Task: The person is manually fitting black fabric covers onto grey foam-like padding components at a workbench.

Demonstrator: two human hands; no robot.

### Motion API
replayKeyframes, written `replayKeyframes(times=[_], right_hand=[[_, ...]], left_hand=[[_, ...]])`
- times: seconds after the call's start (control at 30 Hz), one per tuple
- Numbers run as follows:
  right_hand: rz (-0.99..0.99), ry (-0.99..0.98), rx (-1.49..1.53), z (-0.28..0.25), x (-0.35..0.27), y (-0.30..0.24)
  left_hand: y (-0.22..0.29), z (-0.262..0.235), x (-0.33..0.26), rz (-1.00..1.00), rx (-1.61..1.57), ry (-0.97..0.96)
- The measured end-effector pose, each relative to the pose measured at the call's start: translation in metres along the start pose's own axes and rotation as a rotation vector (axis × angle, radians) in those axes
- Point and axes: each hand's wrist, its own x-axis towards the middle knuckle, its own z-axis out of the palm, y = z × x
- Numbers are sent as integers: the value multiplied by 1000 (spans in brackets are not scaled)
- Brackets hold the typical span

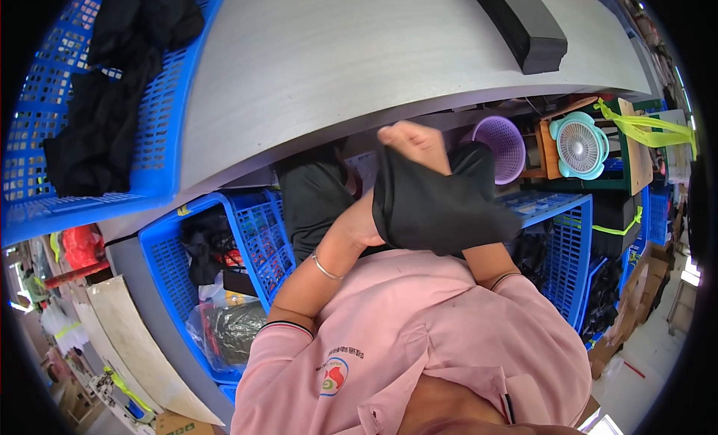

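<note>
Below the grey desk (359,76) edge, both hands gripped a black cloth (437,207): left hand (359,222) fingers clamped on it, right hand (415,143) fingers pinching its top.

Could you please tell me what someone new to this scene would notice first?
First comes the black cloth held at the centre, below the table edge, with the left hand and right hand gripping it. Next, the bright blue basket at upper left holds dark clothes. On the right, a pale green fan stands beside a purple basket under the grey table.
</note>
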Motion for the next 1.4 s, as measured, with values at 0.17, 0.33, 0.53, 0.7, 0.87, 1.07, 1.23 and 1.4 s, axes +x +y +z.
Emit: replayKeyframes(times=[0.17, 0.33, 0.53, 0.7, 0.87, 1.07, 1.23, 1.4], right_hand=[[213, -338, -36, 48, -27, 23], [-533, -346, -606, 58, -33, 95], [-285, -143, -395, 43, -53, 155], [192, -3, -456, -3, -59, 46], [-712, 467, -765, -14, -43, -24], [-632, 195, -730, -12, -20, -34], [17, 84, 440, -25, -36, -50], [154, -19, 675, -41, -44, -31]], left_hand=[[4, -5, 14, -9, 332, -40], [-1, -3, 8, 10, 339, 3], [12, -18, 17, 65, 348, 81], [25, -32, -12, 121, 351, 166], [18, -26, -26, 143, 355, 197], [1, -11, -31, 182, 365, 232], [10, -24, -54, 218, 368, 282], [29, -43, -60, 263, 366, 333]])
